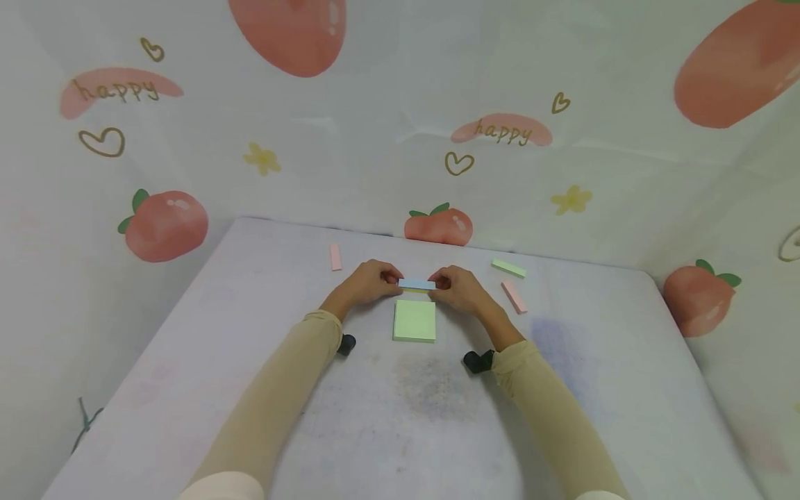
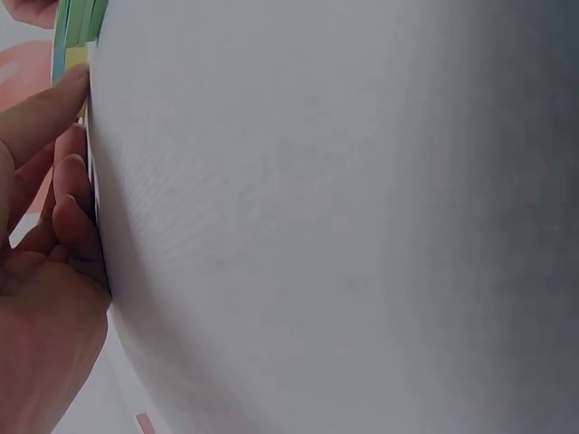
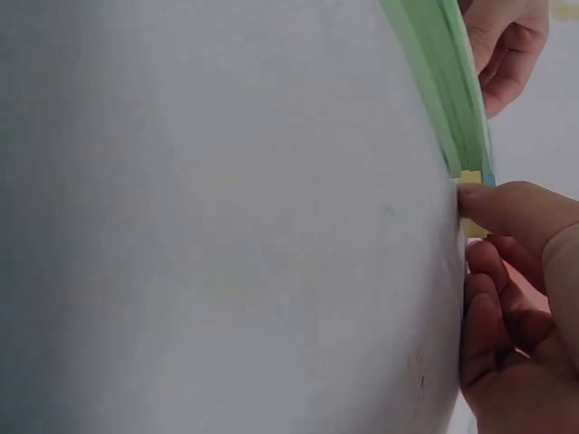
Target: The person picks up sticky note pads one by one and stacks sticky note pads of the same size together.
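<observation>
Two ends of a slim blue strip [image 1: 417, 283] above a yellow strip [image 1: 415, 291] are pinched by the left hand [image 1: 373, 280] and right hand [image 1: 459, 287], between the square green notepad [image 1: 414, 321] and smudged tabletop's [image 1: 431, 444] far edge.

Light-blue strip [image 1: 417, 283], yellow strip [image 1: 415, 291], pale green pad [image 1: 414, 321], pink strips [image 1: 514, 297], white backdrop [image 1: 356, 139] (red fruit, gold hearts)

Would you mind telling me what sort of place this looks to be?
Probably an indoor spot set up for small paper work: a printed backdrop rises behind the pale table, and a green pad and pink strips lie on it.
</observation>
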`<state>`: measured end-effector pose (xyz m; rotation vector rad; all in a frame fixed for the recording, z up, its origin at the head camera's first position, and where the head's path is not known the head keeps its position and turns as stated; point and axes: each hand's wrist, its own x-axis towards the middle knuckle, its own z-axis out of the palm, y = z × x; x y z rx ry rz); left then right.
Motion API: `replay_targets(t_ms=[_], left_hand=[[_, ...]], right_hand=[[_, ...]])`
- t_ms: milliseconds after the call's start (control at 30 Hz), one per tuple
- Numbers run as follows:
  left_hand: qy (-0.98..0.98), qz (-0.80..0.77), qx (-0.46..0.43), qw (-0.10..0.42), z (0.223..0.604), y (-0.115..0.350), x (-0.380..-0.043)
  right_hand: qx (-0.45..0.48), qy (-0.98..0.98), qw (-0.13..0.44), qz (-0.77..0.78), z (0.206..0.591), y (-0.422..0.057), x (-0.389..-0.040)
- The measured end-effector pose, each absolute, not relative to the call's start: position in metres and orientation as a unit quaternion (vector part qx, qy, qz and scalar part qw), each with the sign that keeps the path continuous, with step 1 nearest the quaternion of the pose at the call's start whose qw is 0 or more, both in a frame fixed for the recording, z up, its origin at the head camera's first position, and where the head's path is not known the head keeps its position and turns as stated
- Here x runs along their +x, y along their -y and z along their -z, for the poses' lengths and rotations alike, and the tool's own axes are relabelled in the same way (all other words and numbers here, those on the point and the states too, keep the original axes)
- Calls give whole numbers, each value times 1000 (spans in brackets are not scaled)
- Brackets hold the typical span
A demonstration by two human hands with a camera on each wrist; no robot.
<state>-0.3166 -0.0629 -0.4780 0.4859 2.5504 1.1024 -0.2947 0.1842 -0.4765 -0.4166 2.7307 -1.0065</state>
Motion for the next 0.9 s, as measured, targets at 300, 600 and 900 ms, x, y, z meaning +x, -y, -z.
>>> replay_targets(t_ms=[300,600,900], left_hand=[[-891,-387,169,166,479,61,-318],[-894,-383,167,163,480,62,-320],[-894,-381,167,165,481,62,-319]], right_hand=[[-153,-940,78,296,470,-188,-288],[-151,-978,39,138,460,-193,-278],[-110,-984,82,117,453,-214,-263]])
